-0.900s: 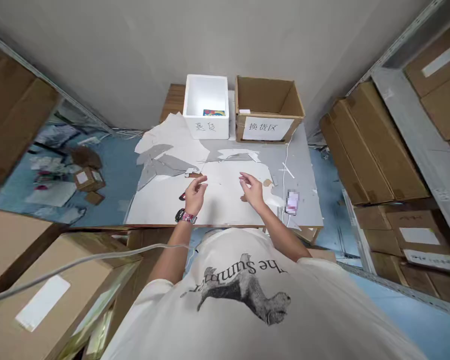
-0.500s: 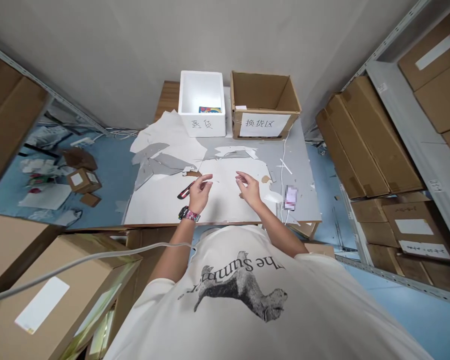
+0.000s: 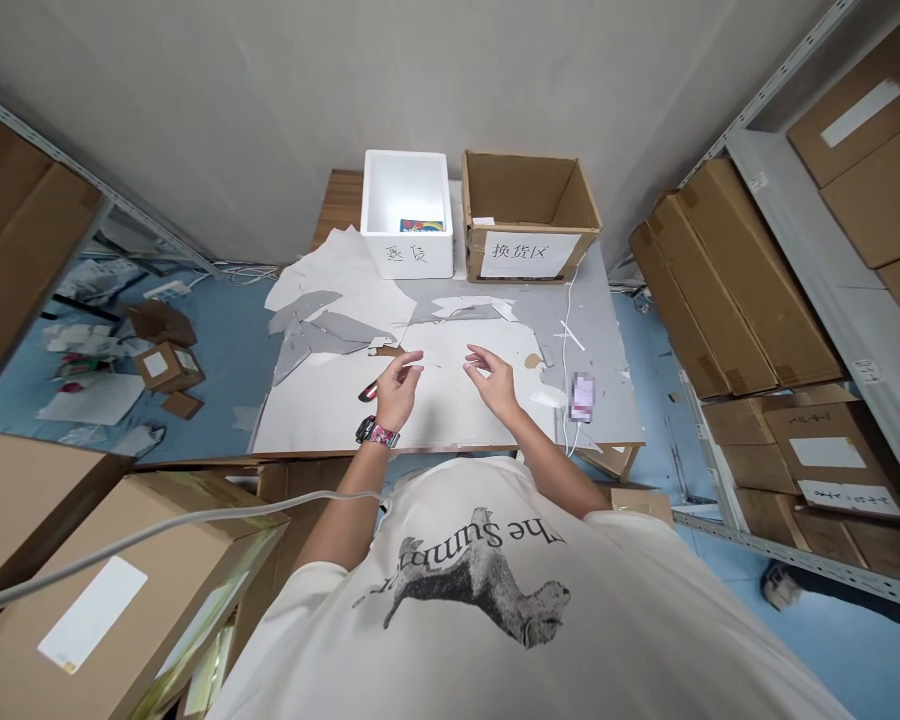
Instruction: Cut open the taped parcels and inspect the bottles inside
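Knife (image 3: 371,391): where did it lie?

On the white board (image 3: 330,420) on the desk (image 3: 600,400), just beside the left grip (image 3: 397,390).

Was either grip clenched on it?

No. The left grip was released, fingers loosely curled, holding nothing. The right grip (image 3: 493,385) was released too and empty, over the same board.

What stood beyond them?

A white foam box (image 3: 409,255) and an open cardboard box (image 3: 529,255), side by side at the desk's far end, with torn paper scraps (image 3: 330,300) in front.
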`<state>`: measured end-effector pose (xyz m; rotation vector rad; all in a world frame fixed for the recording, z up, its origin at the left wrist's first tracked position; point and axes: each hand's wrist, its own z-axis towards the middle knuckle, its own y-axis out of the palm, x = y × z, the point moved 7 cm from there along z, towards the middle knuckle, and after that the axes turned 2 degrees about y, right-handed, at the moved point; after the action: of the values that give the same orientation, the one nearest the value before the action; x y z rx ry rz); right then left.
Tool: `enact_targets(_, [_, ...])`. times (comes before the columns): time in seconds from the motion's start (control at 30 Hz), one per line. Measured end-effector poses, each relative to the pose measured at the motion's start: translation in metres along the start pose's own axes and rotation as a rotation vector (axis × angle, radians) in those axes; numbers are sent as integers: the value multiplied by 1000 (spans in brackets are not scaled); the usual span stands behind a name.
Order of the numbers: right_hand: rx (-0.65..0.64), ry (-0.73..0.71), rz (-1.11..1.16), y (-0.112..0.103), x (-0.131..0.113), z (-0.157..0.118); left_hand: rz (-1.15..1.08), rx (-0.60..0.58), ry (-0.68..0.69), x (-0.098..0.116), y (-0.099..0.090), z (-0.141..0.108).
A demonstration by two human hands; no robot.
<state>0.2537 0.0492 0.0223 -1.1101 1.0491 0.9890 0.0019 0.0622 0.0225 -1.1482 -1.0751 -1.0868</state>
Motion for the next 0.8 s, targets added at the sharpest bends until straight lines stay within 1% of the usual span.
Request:
enact_targets(0.23, [16,4,13,4,0,-4,-5,1,-23,-5,-10,0])
enact_targets(0.63, [-4,-12,-37,0,-11,-6,-10,-7,-38,-8,-8,-6])
enact_targets(0.7, [-12,-9,-43,1,-13,-7,-12,-8,-40,-8,-8,-8])
enact_targets(0.8, [-38,2,-44,6,-19,-7,-26,20,-29,-7,-11,-13])
